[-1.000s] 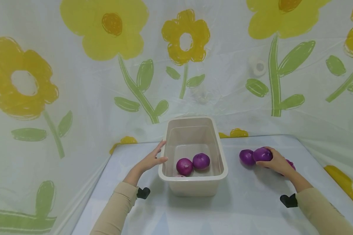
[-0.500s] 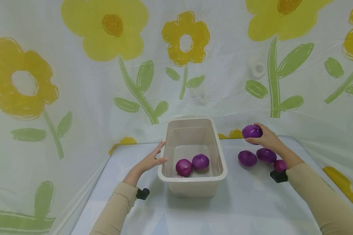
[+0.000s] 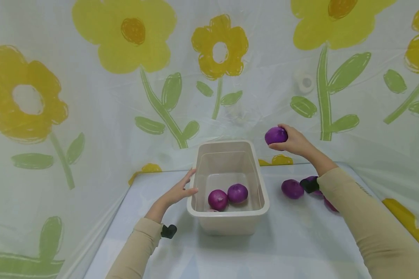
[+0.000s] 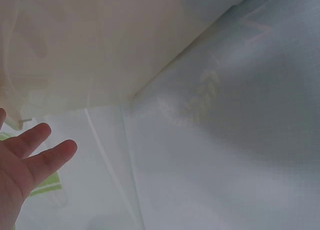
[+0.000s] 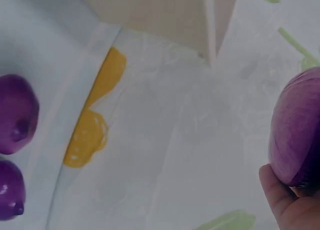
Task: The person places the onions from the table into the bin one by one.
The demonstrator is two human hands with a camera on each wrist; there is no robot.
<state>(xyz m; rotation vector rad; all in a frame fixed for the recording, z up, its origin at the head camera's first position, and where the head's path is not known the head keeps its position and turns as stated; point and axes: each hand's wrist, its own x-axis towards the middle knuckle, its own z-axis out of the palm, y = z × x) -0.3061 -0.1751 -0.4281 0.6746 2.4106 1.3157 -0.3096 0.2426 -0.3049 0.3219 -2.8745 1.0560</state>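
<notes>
My right hand (image 3: pixel 289 140) grips a purple onion (image 3: pixel 276 135) in the air, above and just right of the beige tub's (image 3: pixel 261 182) far right corner. The right wrist view shows that onion (image 5: pixel 298 135) at its right edge over my thumb. Two purple onions (image 3: pixel 218 199) (image 3: pixel 238 193) lie inside the tub. My left hand (image 3: pixel 180 190) rests with straight fingers against the tub's left rim; its fingers (image 4: pixel 45 160) show in the left wrist view beside the tub wall (image 4: pixel 100 44). More onions (image 3: pixel 292 188) lie on the table right of the tub, partly hidden by my right forearm.
The pale table (image 3: pixel 181 255) is covered with a light cloth. A plastic sheet with yellow flowers (image 3: pixel 220 46) hangs close behind and on both sides. Two loose onions (image 5: pixel 17 115) (image 5: pixel 10 190) appear at the left of the right wrist view.
My right hand has lifted an onion off the table and carried it up and leftward toward the tub. The left hand has stayed on the tub's rim.
</notes>
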